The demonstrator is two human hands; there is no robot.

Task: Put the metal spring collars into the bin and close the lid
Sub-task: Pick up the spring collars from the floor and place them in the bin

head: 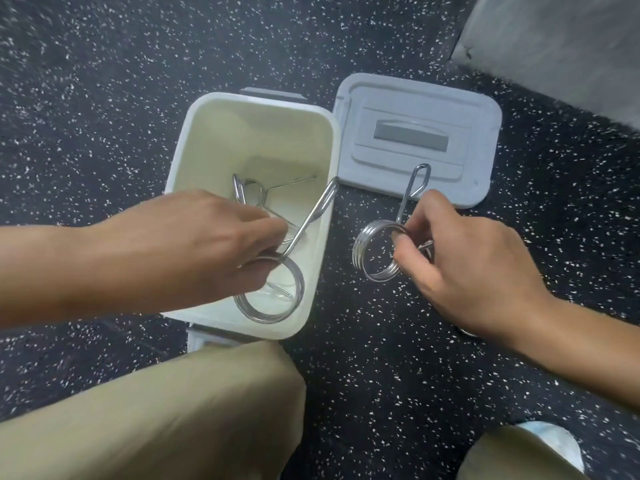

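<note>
A white open bin [194, 140] stands on the dark speckled floor in front of my knees. Its grey-white lid [419, 140] lies flat on the floor just right of it. My left hand [194, 251] holds a metal spring collar [277, 303] over the bin's near end, its long handle pointing up toward the bin's right rim. Another spring collar [249, 192] lies on the bin's bottom, partly hidden by my hand. To the right of the bin, my right hand [464, 265] grips a second held collar [374, 254] above the floor.
My tan-trousered left leg [166, 410] is just in front of the bin and my right knee [512, 455] sits at the lower right. A pale grey wall or panel [561, 46] rises at the back right. Speckled rubber floor [86, 116] surrounds everything.
</note>
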